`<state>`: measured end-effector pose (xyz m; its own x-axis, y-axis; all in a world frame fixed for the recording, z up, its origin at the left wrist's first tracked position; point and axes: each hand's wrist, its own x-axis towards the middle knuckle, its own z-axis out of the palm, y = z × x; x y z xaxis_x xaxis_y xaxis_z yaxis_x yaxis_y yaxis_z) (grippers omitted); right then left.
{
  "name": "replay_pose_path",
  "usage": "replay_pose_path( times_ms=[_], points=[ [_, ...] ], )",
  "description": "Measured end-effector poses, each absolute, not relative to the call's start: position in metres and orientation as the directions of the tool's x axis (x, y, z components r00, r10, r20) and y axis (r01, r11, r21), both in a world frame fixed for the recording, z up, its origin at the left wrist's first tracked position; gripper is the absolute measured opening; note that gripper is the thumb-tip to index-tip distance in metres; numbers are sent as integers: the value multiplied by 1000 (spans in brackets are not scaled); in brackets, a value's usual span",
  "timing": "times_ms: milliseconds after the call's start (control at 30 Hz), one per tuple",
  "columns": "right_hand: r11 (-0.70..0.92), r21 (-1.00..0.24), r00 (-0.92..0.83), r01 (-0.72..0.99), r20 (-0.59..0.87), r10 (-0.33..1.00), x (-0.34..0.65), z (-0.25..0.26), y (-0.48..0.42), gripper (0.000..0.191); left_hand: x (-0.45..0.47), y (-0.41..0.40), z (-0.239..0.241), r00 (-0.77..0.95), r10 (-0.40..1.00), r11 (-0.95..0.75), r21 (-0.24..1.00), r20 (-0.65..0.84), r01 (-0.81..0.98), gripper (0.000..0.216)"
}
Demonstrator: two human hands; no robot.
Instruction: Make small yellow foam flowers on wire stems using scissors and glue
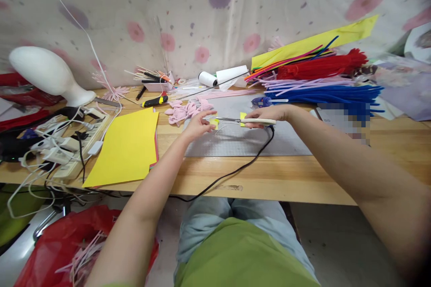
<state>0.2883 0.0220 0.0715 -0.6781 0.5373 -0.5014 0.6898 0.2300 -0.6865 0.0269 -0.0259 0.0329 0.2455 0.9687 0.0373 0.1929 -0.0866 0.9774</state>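
scissors (266,121) pale-handled, metal-bladed; yellow piece (214,122) small, bright, by left hand (198,126)

Along its front edge, the wooden table (303,179) is leaving room to pass, though a black cord (232,172) is crossing it. Scissors (266,121) are spanning the gap between left hand (200,126) and right hand (269,113) (blue pipe cleaners (333,93) are crowding behind).

A white dummy head (42,69) is upper left, a red bag (43,251) lower left, a flowery cloth (188,4) along the top.
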Motion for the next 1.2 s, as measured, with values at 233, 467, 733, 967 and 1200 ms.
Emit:
replay_pose_path(
  times_ms=[233, 467, 733, 967, 1200],
  points=[
    [319, -669, -725, 672, -505, 468, 280, 73, 25, 54, 11, -8, 53, 481, 877, -166, 946, 12, 279, 66],
    [303, -690, -731, 657, -485, 480, 268, 78, 22, 55, 13, -5, 61, 477, 879, -165, 937, -2, 307, 68],
    [284, -687, -709, 669, -474, 522, 266, 73, 25, 56, 12, -6, 62, 432, 902, -153, 929, -8, 337, 68],
    [291, -674, -696, 679, -464, 548, 266, 72, 27, 52, 12, -9, 64, 408, 913, -131, 939, -11, 317, 68],
    [311, -677, -706, 667, -441, 553, 267, 68, 29, 50, 6, -12, 60, 392, 920, -162, 923, 12, 350, 67]
  ],
)
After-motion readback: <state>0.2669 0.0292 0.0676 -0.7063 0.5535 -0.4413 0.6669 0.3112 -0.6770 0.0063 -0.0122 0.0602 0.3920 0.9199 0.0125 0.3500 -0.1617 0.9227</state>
